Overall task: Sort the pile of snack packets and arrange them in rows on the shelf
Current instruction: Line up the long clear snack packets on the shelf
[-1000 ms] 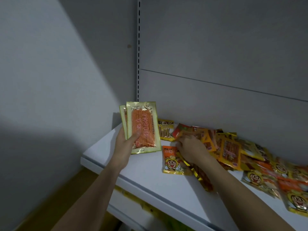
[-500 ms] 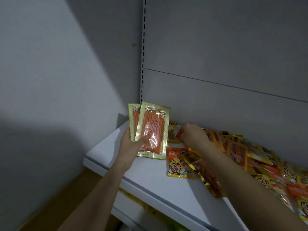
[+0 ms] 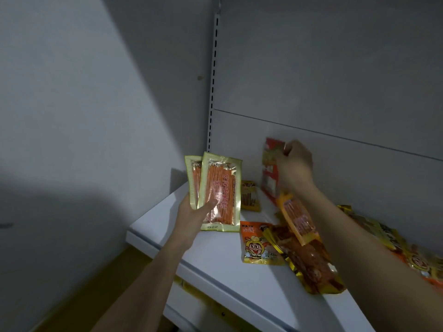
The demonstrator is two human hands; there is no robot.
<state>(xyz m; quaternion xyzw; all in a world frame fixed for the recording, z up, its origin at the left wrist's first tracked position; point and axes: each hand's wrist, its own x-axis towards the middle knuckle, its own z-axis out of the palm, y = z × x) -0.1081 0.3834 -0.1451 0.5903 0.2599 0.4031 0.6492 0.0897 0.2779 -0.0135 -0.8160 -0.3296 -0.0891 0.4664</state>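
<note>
My left hand (image 3: 191,212) holds two matching snack packets (image 3: 219,191) upright and fanned, thumb across the front of the nearer one, fingers behind. Each is a flat clear pouch with a pale green-gold border, showing long orange sticks and red lettering. They look light, thin and slick, stiff only along the sealed edges, so I judge the lower half is the safest place for a grip without creasing them.

To the right of that grip, my right hand (image 3: 293,164) is raised near the shelf's back panel, fingers curled and pinching the top edge of a red packet (image 3: 269,178) that hangs upright from it, just above the shelf (image 3: 167,224). It seems floppy and light; a pinch at the top seal should carry it, though it may swing.

Below my right wrist an orange packet (image 3: 298,220) lies tilted on the pile (image 3: 311,259), a loose heap of glossy orange, yellow and gold pouches spreading off to the right. Between my two grips, toward the back, lies a small yellow packet (image 3: 249,196); nearer me sits one with a cartoon face (image 3: 257,245).
</note>
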